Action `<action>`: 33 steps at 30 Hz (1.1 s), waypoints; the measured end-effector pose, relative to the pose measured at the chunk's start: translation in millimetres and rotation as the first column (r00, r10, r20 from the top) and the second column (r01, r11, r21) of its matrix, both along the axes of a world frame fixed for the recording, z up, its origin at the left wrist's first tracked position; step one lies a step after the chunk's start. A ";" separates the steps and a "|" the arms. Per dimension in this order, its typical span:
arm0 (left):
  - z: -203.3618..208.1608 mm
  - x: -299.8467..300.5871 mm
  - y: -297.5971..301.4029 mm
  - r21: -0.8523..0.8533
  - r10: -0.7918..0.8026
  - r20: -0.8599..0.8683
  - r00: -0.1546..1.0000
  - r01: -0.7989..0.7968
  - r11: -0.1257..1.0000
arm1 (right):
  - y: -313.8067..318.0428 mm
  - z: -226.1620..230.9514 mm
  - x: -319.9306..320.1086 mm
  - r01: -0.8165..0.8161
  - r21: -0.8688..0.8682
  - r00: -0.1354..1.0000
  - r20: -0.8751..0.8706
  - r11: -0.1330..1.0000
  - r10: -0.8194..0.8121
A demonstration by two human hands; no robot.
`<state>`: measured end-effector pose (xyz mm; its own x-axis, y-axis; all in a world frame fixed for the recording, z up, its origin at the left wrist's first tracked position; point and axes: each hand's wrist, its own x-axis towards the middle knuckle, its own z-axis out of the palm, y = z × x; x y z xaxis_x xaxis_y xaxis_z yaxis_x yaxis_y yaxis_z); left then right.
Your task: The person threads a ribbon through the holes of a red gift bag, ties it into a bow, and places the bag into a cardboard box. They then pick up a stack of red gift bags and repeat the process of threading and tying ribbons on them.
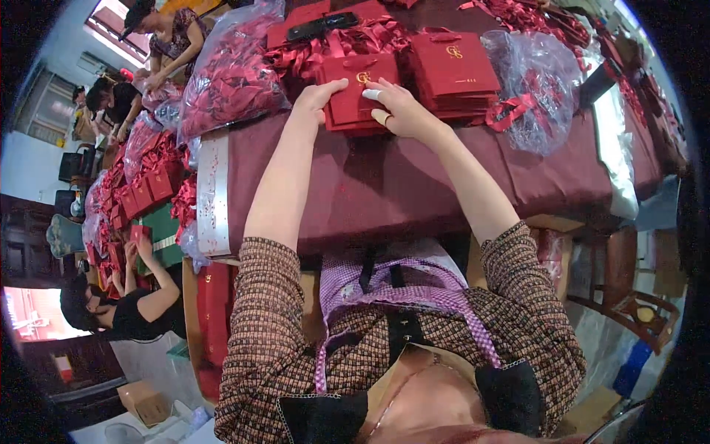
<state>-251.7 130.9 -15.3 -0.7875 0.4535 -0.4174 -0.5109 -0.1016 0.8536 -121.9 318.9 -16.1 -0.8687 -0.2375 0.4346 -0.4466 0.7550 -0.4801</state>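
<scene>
A dark red tabletop (384,185) fills the upper middle of the view, its near edge curving across above the person's checked sleeves. At 11 o'clock on it lies a big clear bag (233,74) stuffed with red ribbon pieces, bulging over the left edge. At 2 o'clock a second clear bag (540,89) slumps, mostly see-through, with a few red ribbons inside and one loop (510,111) spilling out at its lower left. Between the two bags, toward 12 o'clock, stand flat red paper bags: one stack (455,70) at 1 o'clock, its top face bearing a small gold mark, and a lower stack (355,100) just left of it, directly under the hands. Behind these, loose ribbons (325,48) are heaped with a black flat object (322,26) resting on top.

The left hand (318,96) lies on the left part of the lower stack, fingers curled over its top bag's upper edge, thumb toward the middle; its grip is pressing down and pinching the top bag. The right hand (399,107) rests on the same bag's right side, fingers bent and touching the paper, one fingertip wrapped in pale tape; whether its grip truly closes on the bag I cannot tell.

At 9 o'clock, well apart, other people work at a long table (140,192) covered in more red bags.
</scene>
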 end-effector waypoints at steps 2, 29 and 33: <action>-0.3 6.9 -6.3 0.069 0.011 -0.046 0.999 -0.008 0.998 | -3.4 4.3 4.8 -0.002 -0.095 1.000 -0.018 0.995 0.001; 18.1 97.9 -112.3 0.266 0.284 -0.508 0.813 -0.166 0.950 | -65.7 32.9 26.2 -0.004 -0.578 0.987 0.127 0.816 0.095; 45.7 104.1 -107.0 0.330 0.313 -0.610 0.728 -0.126 0.936 | -56.8 58.8 34.4 -0.165 -0.632 0.984 -0.052 0.757 0.171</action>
